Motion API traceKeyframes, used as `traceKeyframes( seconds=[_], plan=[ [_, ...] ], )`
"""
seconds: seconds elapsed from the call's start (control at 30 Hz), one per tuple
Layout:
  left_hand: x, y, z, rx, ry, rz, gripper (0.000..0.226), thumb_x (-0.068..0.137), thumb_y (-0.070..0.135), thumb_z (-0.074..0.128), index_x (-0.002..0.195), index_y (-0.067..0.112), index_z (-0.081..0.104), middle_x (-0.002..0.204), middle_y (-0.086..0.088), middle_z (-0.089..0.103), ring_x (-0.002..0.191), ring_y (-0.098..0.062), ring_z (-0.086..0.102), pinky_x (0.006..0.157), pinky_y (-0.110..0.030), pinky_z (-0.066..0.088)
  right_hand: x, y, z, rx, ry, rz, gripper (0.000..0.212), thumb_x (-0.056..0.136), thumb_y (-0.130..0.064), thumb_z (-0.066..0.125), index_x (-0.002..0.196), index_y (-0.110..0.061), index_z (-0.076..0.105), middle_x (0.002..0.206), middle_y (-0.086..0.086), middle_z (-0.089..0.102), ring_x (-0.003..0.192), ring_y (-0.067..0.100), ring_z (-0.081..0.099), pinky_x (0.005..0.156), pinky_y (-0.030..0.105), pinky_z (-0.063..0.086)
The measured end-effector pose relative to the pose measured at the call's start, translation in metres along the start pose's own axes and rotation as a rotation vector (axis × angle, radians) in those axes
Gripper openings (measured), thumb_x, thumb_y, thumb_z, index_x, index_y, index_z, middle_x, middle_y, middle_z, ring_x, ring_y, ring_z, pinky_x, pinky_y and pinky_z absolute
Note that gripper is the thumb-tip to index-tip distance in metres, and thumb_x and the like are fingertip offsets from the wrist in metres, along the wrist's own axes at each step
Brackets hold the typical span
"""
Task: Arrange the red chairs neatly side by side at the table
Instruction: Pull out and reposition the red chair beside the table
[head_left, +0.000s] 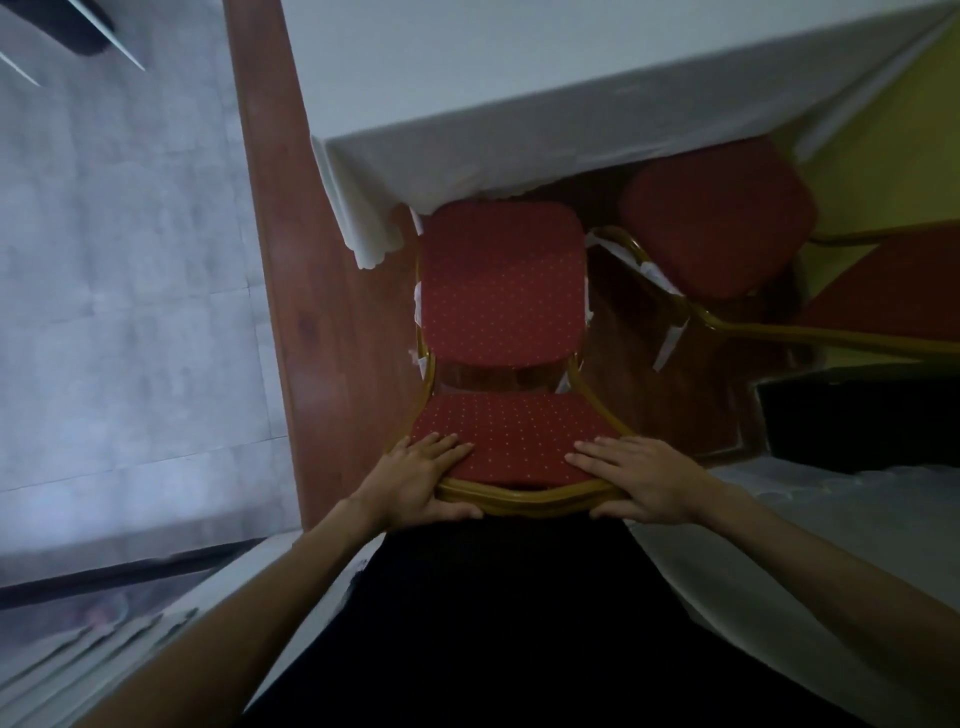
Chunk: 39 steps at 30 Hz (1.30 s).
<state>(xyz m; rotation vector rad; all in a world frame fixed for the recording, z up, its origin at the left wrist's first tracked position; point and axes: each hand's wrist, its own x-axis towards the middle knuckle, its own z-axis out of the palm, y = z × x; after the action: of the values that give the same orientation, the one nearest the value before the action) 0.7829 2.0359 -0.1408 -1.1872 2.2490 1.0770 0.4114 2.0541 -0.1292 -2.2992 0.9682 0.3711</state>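
Observation:
A red dotted chair (501, 280) with a gold frame stands right below me, its seat front just under the edge of the table's white cloth (467, 156). My left hand (421, 480) grips the left end of its backrest top. The right end is held by my right hand (641, 480). A second red chair (719, 218) stands to the right, turned at an angle, its seat partly under the cloth.
A reddish wooden floor strip (291, 291) runs along the table's left side, with grey tiled floor (119, 270) beyond it. Another white-clothed surface (831, 519) lies at my right. A dark box-like thing (857, 415) sits lower right of the second chair.

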Motion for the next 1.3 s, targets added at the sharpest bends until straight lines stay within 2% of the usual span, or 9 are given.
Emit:
traceKeyframes(
  seconds=[0.2, 0.4, 0.57, 0.8, 0.93, 1.07, 1.3],
  plan=[
    [0.024, 0.044, 0.012, -0.072, 0.066, -0.082, 0.109, 0.072, 0.097, 0.033, 0.157, 0.030, 0.022, 0.162, 0.000, 0.027, 0.149, -0.024, 0.025, 0.120, -0.046, 0.017, -0.028, 0.046, -0.009, 0.057, 0.018, 0.003, 0.078, 0.095, -0.074, 0.036, 0.153, -0.022, 0.039, 0.154, 0.004, 0.044, 0.138, 0.026, 0.047, 0.111, 0.044, 0.042],
    [0.043, 0.089, 0.012, -0.141, 0.106, -0.158, 0.106, 0.073, 0.095, 0.037, 0.157, 0.032, 0.022, 0.162, 0.002, 0.026, 0.149, -0.020, 0.024, 0.121, -0.041, 0.010, -0.048, 0.087, -0.017, 0.065, 0.041, -0.031, 0.074, 0.096, -0.072, 0.038, 0.151, -0.023, 0.041, 0.153, 0.004, 0.046, 0.138, 0.028, 0.047, 0.110, 0.047, 0.042],
    [0.058, 0.114, 0.006, -0.196, 0.110, -0.197, 0.106, 0.071, 0.094, 0.041, 0.156, 0.034, 0.023, 0.162, 0.004, 0.027, 0.148, -0.019, 0.025, 0.121, -0.040, 0.015, -0.059, 0.114, -0.022, 0.090, 0.058, -0.039, 0.072, 0.096, -0.071, 0.039, 0.150, -0.024, 0.040, 0.152, 0.004, 0.047, 0.138, 0.028, 0.046, 0.112, 0.047, 0.037],
    [0.070, 0.116, -0.016, -0.224, 0.041, -0.222, 0.108, 0.067, 0.096, 0.045, 0.155, 0.037, 0.024, 0.161, 0.009, 0.026, 0.147, -0.016, 0.027, 0.117, -0.047, 0.027, -0.056, 0.126, -0.031, 0.092, 0.078, -0.020, 0.075, 0.095, -0.073, 0.038, 0.149, -0.020, 0.045, 0.152, 0.003, 0.047, 0.138, 0.027, 0.047, 0.114, 0.045, 0.037],
    [0.078, 0.110, -0.025, -0.179, 0.014, -0.165, 0.110, 0.066, 0.095, 0.048, 0.155, 0.035, 0.026, 0.161, 0.008, 0.029, 0.146, -0.015, 0.029, 0.119, -0.045, 0.021, -0.058, 0.124, -0.027, 0.096, 0.097, 0.013, 0.074, 0.095, -0.073, 0.040, 0.147, -0.020, 0.047, 0.151, 0.004, 0.048, 0.135, 0.028, 0.050, 0.113, 0.044, 0.040],
    [0.081, 0.103, -0.030, -0.149, 0.055, -0.121, 0.115, 0.060, 0.100, 0.045, 0.154, 0.035, 0.030, 0.158, 0.010, 0.035, 0.145, -0.012, 0.032, 0.119, -0.041, 0.022, -0.055, 0.121, -0.029, 0.091, 0.093, 0.032, 0.073, 0.095, -0.073, 0.040, 0.148, -0.023, 0.046, 0.151, 0.004, 0.048, 0.134, 0.028, 0.051, 0.111, 0.045, 0.042],
    [0.075, 0.097, -0.030, -0.144, 0.051, -0.142, 0.112, 0.064, 0.098, 0.045, 0.154, 0.033, 0.029, 0.159, 0.009, 0.033, 0.145, -0.015, 0.032, 0.114, -0.045, 0.032, -0.049, 0.113, -0.032, 0.094, 0.101, 0.047, 0.073, 0.095, -0.074, 0.039, 0.150, -0.026, 0.043, 0.151, 0.003, 0.048, 0.135, 0.027, 0.050, 0.113, 0.043, 0.039]
  ],
)
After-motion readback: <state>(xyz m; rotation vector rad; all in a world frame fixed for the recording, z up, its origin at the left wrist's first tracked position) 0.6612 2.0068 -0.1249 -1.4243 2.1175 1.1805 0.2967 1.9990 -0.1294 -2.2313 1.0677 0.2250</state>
